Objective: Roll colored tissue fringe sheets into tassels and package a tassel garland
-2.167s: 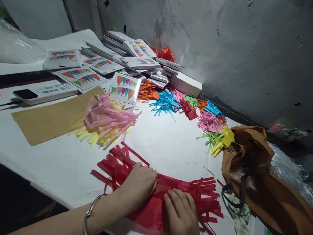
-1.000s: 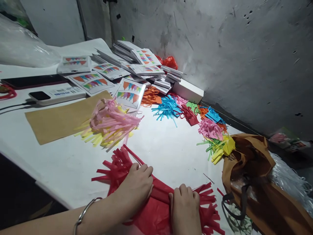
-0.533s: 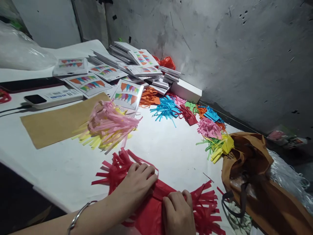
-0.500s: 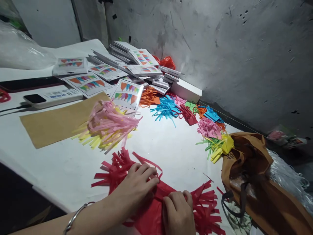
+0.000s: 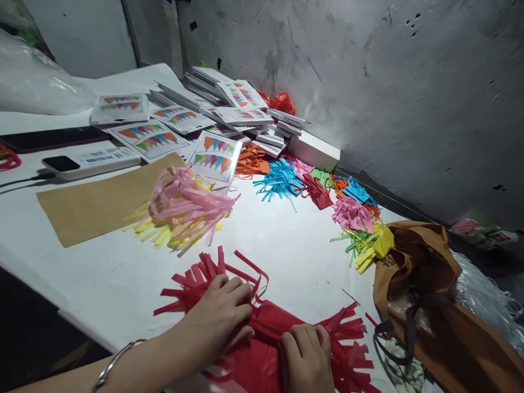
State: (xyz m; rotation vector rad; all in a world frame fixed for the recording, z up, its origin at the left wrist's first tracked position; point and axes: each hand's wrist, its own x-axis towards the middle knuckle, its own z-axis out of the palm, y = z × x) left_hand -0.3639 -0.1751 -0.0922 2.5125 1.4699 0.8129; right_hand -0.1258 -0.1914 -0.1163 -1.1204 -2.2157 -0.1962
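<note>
A sheet of red fringed paper [image 5: 257, 360] lies at the near edge of the white table, its cut strips fanning out on both sides. My left hand [image 5: 227, 311], a silver bangle on its wrist, has its fingers curled over the left part of the paper. On the right part, my right hand [image 5: 307, 357] grips it with bent fingers. The paper between the hands is folded along its upper edge, and a loose red strip [image 5: 256, 265] curls up behind my left hand. The undersides of both hands are hidden.
Pink and yellow fringed paper [image 5: 188, 204] overlaps a brown paper sheet [image 5: 90, 210]. Behind lie printed packs [image 5: 216, 158] and a device with a dark screen [image 5: 61, 164]. Coloured paper bundles [image 5: 282, 177] curve along the back, towards a brown bag [image 5: 417, 245] at right.
My left hand has shifted left and slightly down along the red paper, baring more of its folded edge between the hands. My right hand has moved slightly right.
</note>
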